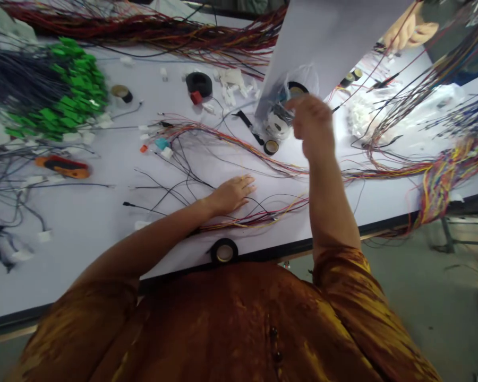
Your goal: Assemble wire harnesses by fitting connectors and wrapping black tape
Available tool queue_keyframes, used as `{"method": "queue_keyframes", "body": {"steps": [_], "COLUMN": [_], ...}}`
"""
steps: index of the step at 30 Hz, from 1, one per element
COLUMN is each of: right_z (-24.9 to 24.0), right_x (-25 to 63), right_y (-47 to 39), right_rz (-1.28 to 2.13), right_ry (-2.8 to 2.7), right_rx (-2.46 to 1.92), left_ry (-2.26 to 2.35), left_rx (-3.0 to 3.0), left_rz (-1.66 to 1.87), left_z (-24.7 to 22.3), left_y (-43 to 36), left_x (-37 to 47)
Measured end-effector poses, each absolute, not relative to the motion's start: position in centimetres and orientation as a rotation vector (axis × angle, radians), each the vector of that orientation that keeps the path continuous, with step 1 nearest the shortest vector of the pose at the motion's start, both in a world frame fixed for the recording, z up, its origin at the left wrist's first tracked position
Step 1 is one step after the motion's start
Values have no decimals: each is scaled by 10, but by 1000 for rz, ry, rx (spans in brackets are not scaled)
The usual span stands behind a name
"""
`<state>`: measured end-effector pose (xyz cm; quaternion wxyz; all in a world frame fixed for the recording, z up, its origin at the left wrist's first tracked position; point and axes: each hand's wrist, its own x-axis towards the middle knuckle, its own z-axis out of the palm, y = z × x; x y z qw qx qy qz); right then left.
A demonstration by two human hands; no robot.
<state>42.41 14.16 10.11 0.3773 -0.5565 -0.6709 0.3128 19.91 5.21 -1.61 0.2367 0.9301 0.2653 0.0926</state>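
Note:
My left hand (231, 195) lies flat on the white table with fingers stretched out, over a few thin wires. Beside it runs a loose bundle of red, yellow and black wires (239, 223). My right hand (313, 124) is raised further out, next to a clear plastic bag (308, 77) with tape rolls around it. Its fingers are curled and slightly blurred; what they hold, if anything, cannot be made out. Below the bag is a small black tape roll (271, 147). Between the hands stretches a wire harness (223, 137) with a blue connector (162, 143) at its left end.
Green connectors (75, 79) on dark wires lie at the far left, near an orange-and-grey cutter (62, 166). A black tape roll (224, 251) sits at the front edge. A grey panel (326, 37) rises at the back. Another person's hand (402, 32) shows top right.

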Motion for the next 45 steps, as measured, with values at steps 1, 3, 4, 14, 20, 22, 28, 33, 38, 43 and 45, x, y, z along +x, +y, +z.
{"method": "queue_keyframes", "body": {"steps": [1,3,4,14,20,22,28,33,38,43,45], "right_z": [107,117,120,87,47,44,43,34,24,15,13], "right_x": [434,451,456,396,410,419,432,430,430,427,425], "right_y": [150,159,157,12,-21,-27,-28,-17,-6,7,13], "right_rz": [811,809,796,1159,1303,1291,1166,965,880,1379,1449], "right_ry": [-1508,-1245,-1220,-2145,-2069,-2058,-1980,-1946,-1767,-1021,-799], "right_rx": [-1424,-1424,-1419,-1241,-1520,-1554,-1718,-1838,-1859,-1542,-1388], "left_ry": [700,693,731,570,785,807,910,953,1130,1108,1002], "left_rx": [2558,2535,2488,774,698,737,751,611,778,898,714], "left_rz": [228,220,247,793,1141,1234,1418,1395,1487,1751,1687], "left_z": [-21,-22,-19,58,77,79,79,83,93,111,114], "left_y": [53,51,50,127,150,148,129,120,120,99,80], "left_x": [200,198,196,188,164,145,93,60,36,31,29]}}
